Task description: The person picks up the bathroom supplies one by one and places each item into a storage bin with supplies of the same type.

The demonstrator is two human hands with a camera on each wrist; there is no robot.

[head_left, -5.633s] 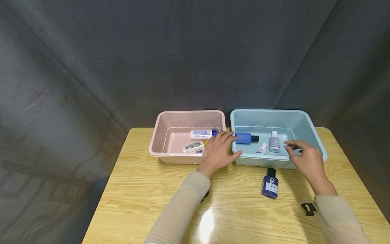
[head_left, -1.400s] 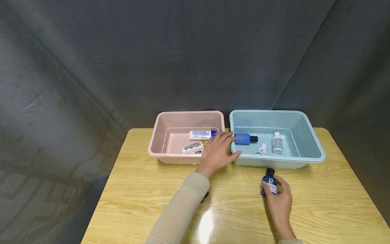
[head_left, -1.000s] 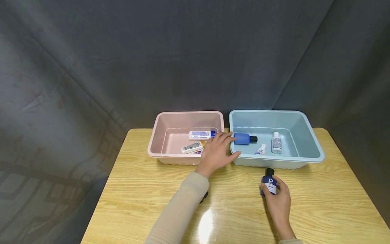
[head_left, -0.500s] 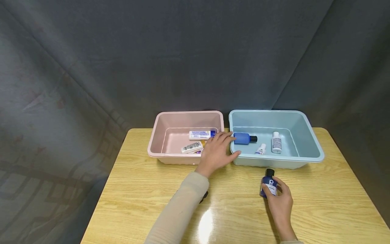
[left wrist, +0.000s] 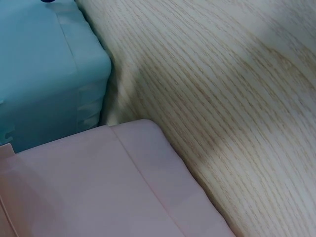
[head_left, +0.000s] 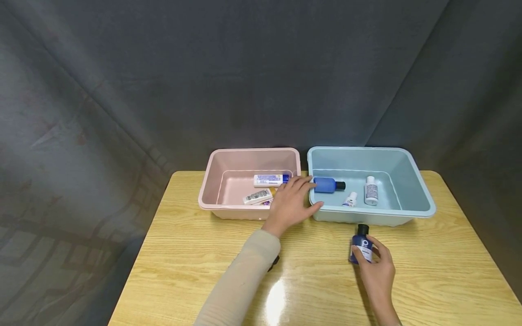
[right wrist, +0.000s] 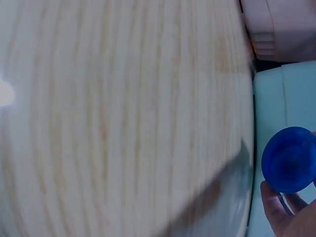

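My right hand (head_left: 377, 269) pinches a dark blue bottle (head_left: 362, 246) with a black cap and white label between thumb and fingers, just in front of the light blue bin (head_left: 424, 212). The right wrist view shows the round blue base of the bottle (right wrist: 289, 160) with fingertips (right wrist: 270, 195) against its side. Whether the bottle touches the table, I cannot tell. My left hand (head_left: 287, 206) lies with spread fingers across the gap between the pink bin (head_left: 207, 192) and the blue bin. Its fingertips reach the blue bin's near left rim. The left wrist view shows only the bins' outsides.
Inside the blue bin lie a blue bottle with a black cap (head_left: 325, 184), a small white tube (head_left: 350, 199) and a white bottle (head_left: 371, 192). The pink bin holds a white tube with a blue cap (head_left: 268, 180) and a white-and-yellow bottle (head_left: 258, 196). Dark curtains hang behind the table (head_left: 183, 253).
From over the blue bin, my right hand has come down to the dark blue bottle and now holds it. The white bottle lies slightly farther right. My left hand has stayed put.
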